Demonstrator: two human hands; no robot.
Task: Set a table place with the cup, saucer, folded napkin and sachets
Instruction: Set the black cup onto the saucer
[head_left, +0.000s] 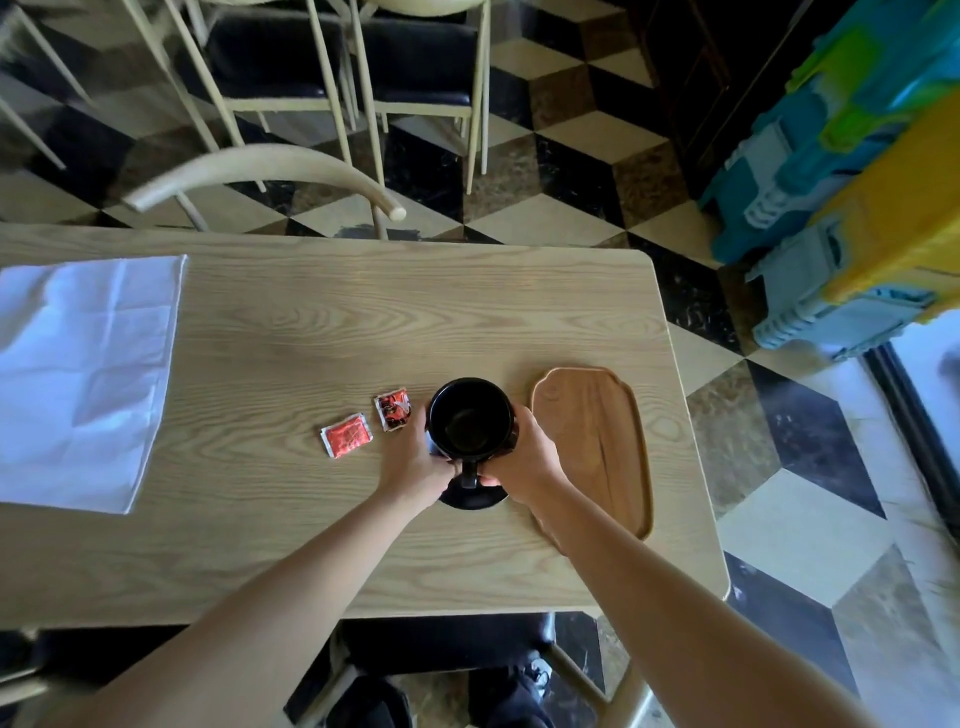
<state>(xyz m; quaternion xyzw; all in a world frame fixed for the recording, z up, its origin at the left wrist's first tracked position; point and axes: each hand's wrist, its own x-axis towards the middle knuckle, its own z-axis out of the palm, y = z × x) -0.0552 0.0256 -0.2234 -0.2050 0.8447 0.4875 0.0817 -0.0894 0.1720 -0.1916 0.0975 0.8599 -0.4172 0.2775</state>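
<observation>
A black cup (471, 418) stands over a black saucer (472, 500), its handle turned toward me. My left hand (415, 457) wraps the cup's left side and my right hand (522, 457) wraps its right side. Most of the saucer is hidden under the cup and my hands. Two red sachets lie just left of the cup: one (393, 409) close to my left hand, the other (347, 434) further left. A white napkin (78, 379) lies spread flat at the table's left end.
A wooden tray (597, 441) lies right of the cup, partly under my right forearm. The light wooden table (363, 322) ends near the right. Chairs stand beyond the far edge, and coloured plastic crates sit on the floor at the right.
</observation>
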